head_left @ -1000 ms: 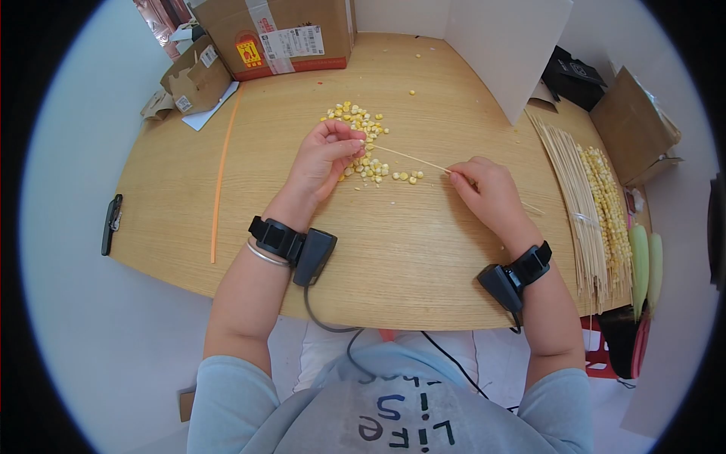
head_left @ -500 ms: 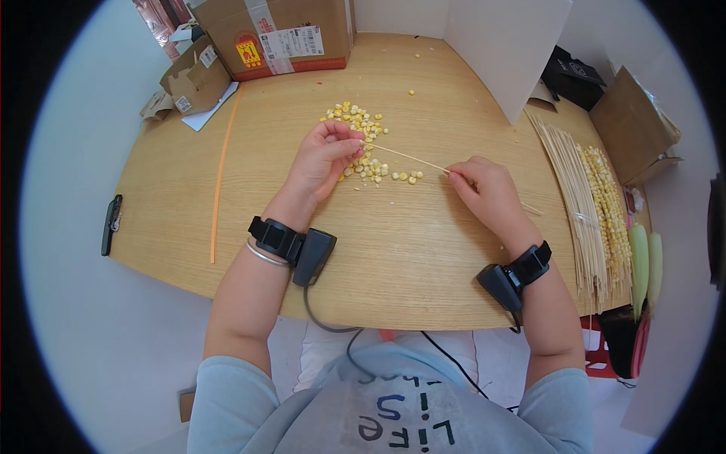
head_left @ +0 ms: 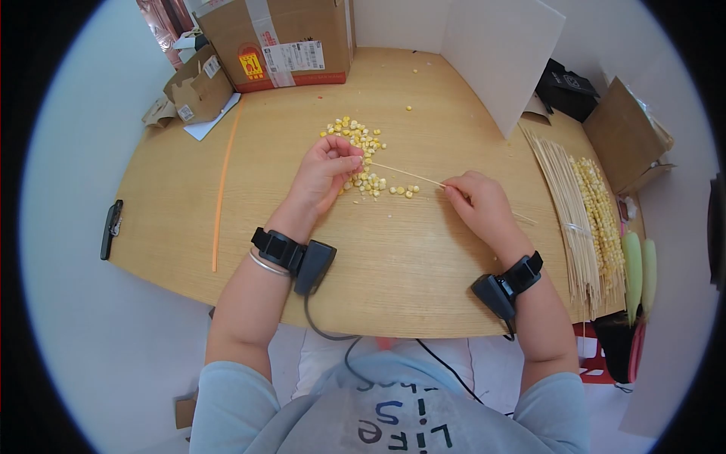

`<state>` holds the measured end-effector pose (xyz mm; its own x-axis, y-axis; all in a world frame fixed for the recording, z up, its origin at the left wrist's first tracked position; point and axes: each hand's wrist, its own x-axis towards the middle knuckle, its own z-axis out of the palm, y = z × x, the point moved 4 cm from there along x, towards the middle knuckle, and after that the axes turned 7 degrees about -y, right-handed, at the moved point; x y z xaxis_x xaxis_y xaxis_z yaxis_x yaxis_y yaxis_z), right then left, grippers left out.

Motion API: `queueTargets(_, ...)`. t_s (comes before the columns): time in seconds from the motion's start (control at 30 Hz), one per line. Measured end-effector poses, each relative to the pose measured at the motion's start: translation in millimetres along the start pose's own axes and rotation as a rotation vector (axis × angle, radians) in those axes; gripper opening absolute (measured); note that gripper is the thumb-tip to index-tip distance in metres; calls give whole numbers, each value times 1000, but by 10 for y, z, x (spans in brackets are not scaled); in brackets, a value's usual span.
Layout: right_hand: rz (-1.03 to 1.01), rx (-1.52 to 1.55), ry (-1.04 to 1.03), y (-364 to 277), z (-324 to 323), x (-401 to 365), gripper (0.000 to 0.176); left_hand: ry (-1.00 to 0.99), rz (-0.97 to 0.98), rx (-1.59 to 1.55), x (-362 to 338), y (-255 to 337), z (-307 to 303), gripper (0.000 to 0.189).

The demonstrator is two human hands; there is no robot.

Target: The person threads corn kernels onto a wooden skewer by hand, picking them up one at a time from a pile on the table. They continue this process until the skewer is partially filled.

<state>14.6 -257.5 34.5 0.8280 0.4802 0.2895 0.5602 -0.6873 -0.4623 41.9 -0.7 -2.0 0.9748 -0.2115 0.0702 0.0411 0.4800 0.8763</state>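
Observation:
My right hand pinches a thin wooden skewer partway along, and its rear end sticks out past the hand to the right. The skewer's other end reaches the fingertips of my left hand. There, thumb and fingers are closed on what looks like a corn kernel, mostly hidden by the fingers. Beneath and around my left hand lies a loose pile of yellow and white corn kernels, partly covered by it. A few kernels sit apart, to the right of the pile.
To the right lie a bundle of bare skewers, skewers threaded with kernels and corn cobs in green husk. Cardboard boxes and a white panel stand at the back. An orange strip lies left.
The view has tilted slightly, so the table sits a little lower in the picture. Both hands keep their grips, with the skewer still between them.

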Motion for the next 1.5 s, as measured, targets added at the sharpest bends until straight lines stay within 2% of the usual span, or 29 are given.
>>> queueTargets(0.57,10,16,-17,-4,1,-2,16,31,-19,-31,-14,11,14,23)
queueTargets(1.37,-7,42,-38,-25,10,-3,16,-63,0,2,-6,3,39,23)
queueTargets(1.5,-1,86,-21,-18,22,-8,16,5,-20,-28,-27,25,102,19)
